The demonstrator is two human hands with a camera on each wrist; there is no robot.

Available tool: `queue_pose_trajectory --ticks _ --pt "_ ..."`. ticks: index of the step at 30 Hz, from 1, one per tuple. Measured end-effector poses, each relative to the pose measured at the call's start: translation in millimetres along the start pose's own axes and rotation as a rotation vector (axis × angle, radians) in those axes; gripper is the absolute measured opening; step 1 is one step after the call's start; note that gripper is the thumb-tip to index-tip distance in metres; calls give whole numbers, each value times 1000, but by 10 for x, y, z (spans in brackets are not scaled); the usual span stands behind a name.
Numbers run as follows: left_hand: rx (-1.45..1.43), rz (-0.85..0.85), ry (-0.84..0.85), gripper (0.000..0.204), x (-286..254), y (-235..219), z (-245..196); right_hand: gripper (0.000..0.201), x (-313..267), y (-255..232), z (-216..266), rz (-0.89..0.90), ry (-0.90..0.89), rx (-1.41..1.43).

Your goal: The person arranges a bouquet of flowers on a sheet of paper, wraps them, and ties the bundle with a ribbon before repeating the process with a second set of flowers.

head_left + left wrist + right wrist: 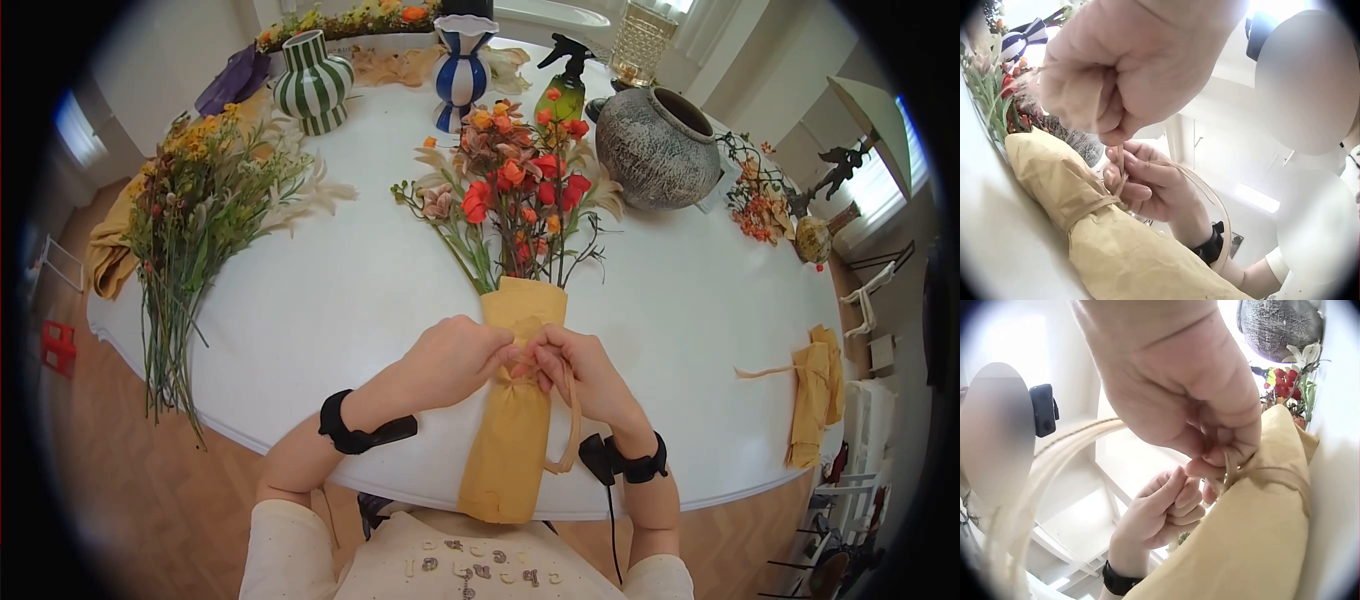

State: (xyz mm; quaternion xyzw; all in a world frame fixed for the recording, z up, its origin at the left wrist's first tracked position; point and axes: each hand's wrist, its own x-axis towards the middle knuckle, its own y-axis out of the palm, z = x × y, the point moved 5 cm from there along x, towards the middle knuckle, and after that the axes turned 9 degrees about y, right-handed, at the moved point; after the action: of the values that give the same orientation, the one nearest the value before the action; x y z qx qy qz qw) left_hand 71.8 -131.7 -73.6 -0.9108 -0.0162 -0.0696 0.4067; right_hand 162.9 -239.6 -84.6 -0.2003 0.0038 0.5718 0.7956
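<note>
A bouquet of red and orange flowers [515, 180] lies on the table, its stems wrapped in yellow paper [505, 450]. A thin tan ribbon [1088, 212] circles the wrap and gathers it into a narrow waist. Right above that waist, my left hand [455, 362] pinches the ribbon, its fingers curled tightly. My right hand [588, 375] meets it there, thumb and fingertips holding the ribbon close to the knot [1230, 472]. A long ribbon tail [574, 430] loops down beside the wrap from the right hand. The fingers partly hide the knot in the head view.
Loose flower stems [200, 210] lie on the left. Behind stand a green-striped vase [313, 85], a blue-striped vase [461, 80], a spray bottle [566, 80] and a grey pot [650, 150]. Folded yellow paper [815, 400] with a ribbon sits at the right edge.
</note>
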Motion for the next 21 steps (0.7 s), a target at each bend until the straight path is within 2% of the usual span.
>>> queue_pose_trajectory --ticks 1,3,5,6,7,8,9,11,12,14,18,20,21 --pt "-41 -40 2 22 -26 -108 12 12 -10 -17 -23 2 -4 3" --pt "-75 -81 -3 24 -106 -304 -33 15 -28 6 -86 119 36 64" --pt "-124 86 68 21 -184 -395 -184 13 -22 21 -64 202 -3 127" --pt "-120 84 62 21 -206 -463 -181 12 -25 42 -44 279 -35 188" --pt "-228 317 115 20 -243 -410 -211 12 -16 33 -59 285 -37 190" --pt "-339 551 170 19 -310 -338 -253 11 -16 64 -83 393 -20 269" --pt "-340 552 170 19 -323 -327 -233 12 -28 93 -100 499 0 348" --pt "-557 658 142 20 -360 -234 -199 12 -36 89 -118 551 10 372" --pt "-559 655 144 20 -327 -214 -190 12 -48 101 -117 604 20 398" --pt "-382 508 116 20 -167 -219 -138 12 -64 111 -119 608 46 406" --pt "-404 444 108 14 -1 -171 -135 12 -52 70 -153 591 49 444" --pt "-462 318 75 11 74 -159 -132 12 -33 51 -211 599 52 498" --pt "-463 319 76 11 92 -101 -140 11 -29 40 -224 611 53 551"
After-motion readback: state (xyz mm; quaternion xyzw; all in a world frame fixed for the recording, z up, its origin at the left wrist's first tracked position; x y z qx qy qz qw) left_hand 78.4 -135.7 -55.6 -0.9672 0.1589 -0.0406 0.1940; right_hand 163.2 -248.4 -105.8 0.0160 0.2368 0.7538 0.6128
